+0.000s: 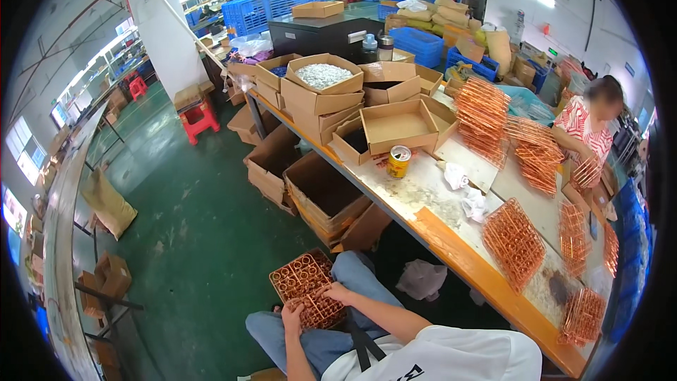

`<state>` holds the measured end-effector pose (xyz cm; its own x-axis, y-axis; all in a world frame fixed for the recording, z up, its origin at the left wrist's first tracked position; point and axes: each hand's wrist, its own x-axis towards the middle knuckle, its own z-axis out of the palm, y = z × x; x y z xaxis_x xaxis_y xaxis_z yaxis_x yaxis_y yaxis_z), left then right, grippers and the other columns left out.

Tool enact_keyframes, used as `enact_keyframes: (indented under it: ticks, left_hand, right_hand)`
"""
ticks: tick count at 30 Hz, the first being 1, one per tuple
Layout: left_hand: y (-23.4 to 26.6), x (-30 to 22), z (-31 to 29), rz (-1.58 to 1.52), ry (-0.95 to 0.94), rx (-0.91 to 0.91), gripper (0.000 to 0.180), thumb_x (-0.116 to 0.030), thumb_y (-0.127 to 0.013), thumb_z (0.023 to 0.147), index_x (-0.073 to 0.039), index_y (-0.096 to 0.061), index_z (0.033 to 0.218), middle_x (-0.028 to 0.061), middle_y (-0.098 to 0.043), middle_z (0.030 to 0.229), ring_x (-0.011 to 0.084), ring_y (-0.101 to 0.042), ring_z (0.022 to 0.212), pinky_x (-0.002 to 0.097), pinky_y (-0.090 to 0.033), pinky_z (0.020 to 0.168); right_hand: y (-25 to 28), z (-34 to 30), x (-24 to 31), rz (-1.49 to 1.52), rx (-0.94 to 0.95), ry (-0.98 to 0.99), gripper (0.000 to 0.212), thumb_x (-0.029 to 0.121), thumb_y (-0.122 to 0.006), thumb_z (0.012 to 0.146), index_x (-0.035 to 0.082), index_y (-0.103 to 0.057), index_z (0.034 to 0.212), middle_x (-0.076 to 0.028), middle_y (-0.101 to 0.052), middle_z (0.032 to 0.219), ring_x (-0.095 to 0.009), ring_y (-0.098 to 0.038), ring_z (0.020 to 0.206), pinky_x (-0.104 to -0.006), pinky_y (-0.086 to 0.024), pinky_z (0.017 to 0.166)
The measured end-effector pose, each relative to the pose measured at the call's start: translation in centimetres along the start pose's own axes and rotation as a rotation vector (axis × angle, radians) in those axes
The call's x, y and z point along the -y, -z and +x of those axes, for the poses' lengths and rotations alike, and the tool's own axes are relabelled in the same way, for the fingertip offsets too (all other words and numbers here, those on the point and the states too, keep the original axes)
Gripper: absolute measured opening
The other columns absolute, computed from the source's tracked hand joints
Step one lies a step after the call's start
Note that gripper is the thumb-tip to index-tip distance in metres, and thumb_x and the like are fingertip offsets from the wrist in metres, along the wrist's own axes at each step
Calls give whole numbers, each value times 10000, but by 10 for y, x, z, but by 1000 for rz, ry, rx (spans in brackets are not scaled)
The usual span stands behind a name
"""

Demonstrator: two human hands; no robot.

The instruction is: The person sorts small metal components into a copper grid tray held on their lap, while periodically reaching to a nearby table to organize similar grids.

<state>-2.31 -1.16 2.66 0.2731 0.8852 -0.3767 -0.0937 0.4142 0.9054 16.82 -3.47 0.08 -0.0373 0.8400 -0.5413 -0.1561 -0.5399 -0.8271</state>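
A flat tray of copper rings and tube coils (305, 283) rests on my lap over my blue trousers. My left hand (292, 312) grips its near left corner, fingers curled on the edge. My right hand (337, 292) lies on the tray's right side, fingers pressed on the copper pieces. Both forearms come in from the lower edge.
A long workbench (451, 247) with an orange edge runs to my right, carrying stacks of copper racks (513, 241), a yellow can (398, 161), crumpled paper and open cardboard boxes (398, 125). Another person (587, 127) works at its far end. Cartons (321, 194) stand on the green floor.
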Motion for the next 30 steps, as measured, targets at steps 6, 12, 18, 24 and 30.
enact_keyframes:
  ticks: [6,12,18,24,30]
  left_hand:
    - [18,17,8,24,153,-162,197,7,-457,817,7,-527,1001,89,-576,771,163,-589,694,240,-496,560]
    - [5,2,6,-354,285,-117,233,-166,-477,803,-22,-557,968,64,-583,731,166,-564,620,264,-475,524]
    - [7,-10,0,-506,298,4,325,-355,-413,896,-61,-543,850,32,-531,683,160,-541,627,322,-481,564]
    - [19,-2,3,-742,339,66,390,-409,-338,916,-66,-522,886,8,-472,677,143,-505,612,279,-464,545]
    - [15,-14,-2,-594,316,-58,418,-404,-336,918,-35,-528,876,3,-466,640,135,-469,563,253,-426,501]
  right_hand:
    - [-5,-14,24,424,183,-113,238,173,-517,838,83,-580,1048,-7,-578,838,-124,-559,719,-264,-479,606]
    - [1,-13,28,559,164,-157,272,295,-467,874,81,-598,979,-36,-585,791,-148,-567,700,-279,-496,598]
    - [6,-3,16,601,29,-304,355,403,-420,890,95,-596,910,-48,-570,688,-177,-554,582,-317,-489,525]
    - [7,4,14,685,181,-287,209,285,-515,865,104,-561,960,-34,-575,722,-150,-560,600,-295,-488,528]
    - [4,3,15,334,145,-129,278,109,-616,793,91,-512,1050,-30,-592,792,-117,-580,655,-235,-471,517]
